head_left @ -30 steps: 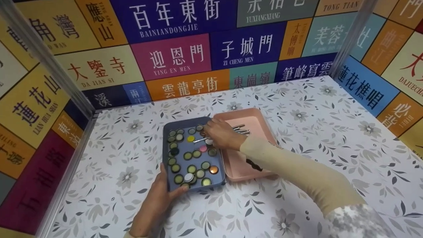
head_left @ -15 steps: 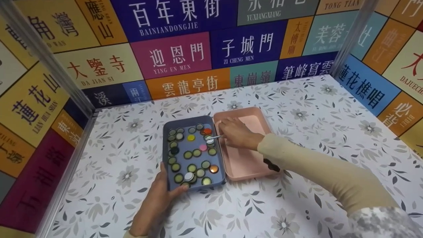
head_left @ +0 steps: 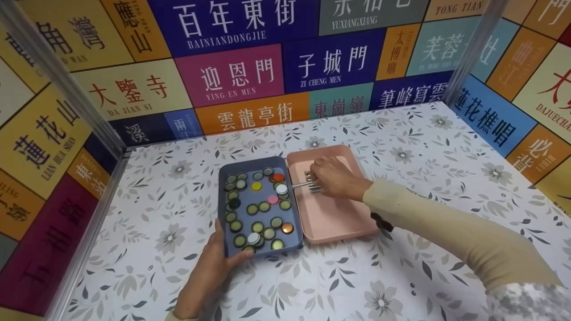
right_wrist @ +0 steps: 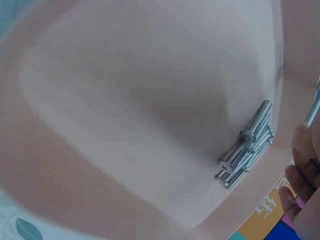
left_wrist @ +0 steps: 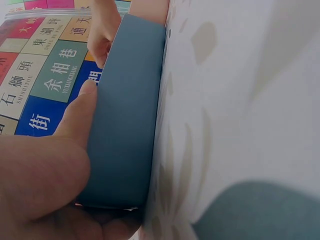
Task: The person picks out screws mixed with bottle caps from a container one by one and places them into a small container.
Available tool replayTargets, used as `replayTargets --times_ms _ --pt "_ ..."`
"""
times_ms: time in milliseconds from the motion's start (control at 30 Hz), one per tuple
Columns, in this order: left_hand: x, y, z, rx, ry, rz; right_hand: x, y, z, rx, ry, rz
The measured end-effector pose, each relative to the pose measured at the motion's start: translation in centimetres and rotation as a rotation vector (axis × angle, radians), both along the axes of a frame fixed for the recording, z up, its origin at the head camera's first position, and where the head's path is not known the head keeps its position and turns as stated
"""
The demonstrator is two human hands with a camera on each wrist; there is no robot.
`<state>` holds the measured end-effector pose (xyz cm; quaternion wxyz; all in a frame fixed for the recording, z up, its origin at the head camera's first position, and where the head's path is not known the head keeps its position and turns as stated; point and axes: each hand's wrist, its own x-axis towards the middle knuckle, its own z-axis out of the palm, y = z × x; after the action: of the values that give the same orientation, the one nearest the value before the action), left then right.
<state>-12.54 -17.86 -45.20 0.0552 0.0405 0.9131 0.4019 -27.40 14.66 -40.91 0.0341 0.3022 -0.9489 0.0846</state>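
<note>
My left hand (head_left: 209, 267) grips the near-left corner of a blue tray (head_left: 294, 243), its thumb at the front rim. The same tray wall (left_wrist: 127, 115) shows beside the thumb in the left wrist view. Several bottle caps (head_left: 265, 206) lie in this tray, mostly with the hollow side up. Above the far part of a pink tray (head_left: 321, 223), my right hand (head_left: 337, 178) pinches a silver bolt (head_left: 301, 184). Its threaded shank (right_wrist: 313, 111) shows at the right edge of the right wrist view. Several bolts (right_wrist: 248, 150) lie heaped in the pink tray, partly hidden by the hand.
The two trays stand side by side on a table (head_left: 147, 214) with a floral cover. Panels with coloured signs (head_left: 241, 76) close off the back and both sides. A white cap (head_left: 281, 189) lies near the blue tray's right wall.
My right hand has moved right, from over the blue tray to over the pink tray, with the bolt in its fingers. The left hand keeps its hold on the blue tray.
</note>
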Motion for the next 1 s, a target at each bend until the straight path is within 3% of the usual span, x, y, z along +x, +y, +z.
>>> replayTargets --times_ms 267,500,1000 --pt "0.0 0.0 -0.1 0.030 0.005 0.002 0.3 1.5 -0.3 0.030 -0.018 -0.058" --pt "0.0 0.0 0.0 0.014 -0.023 0.003 0.3 2.8 -1.1 0.010 0.021 -0.050" --pt "-0.1 0.0 0.0 0.031 -0.020 -0.004 0.7 4.2 -1.1 0.057 -0.030 -0.035"
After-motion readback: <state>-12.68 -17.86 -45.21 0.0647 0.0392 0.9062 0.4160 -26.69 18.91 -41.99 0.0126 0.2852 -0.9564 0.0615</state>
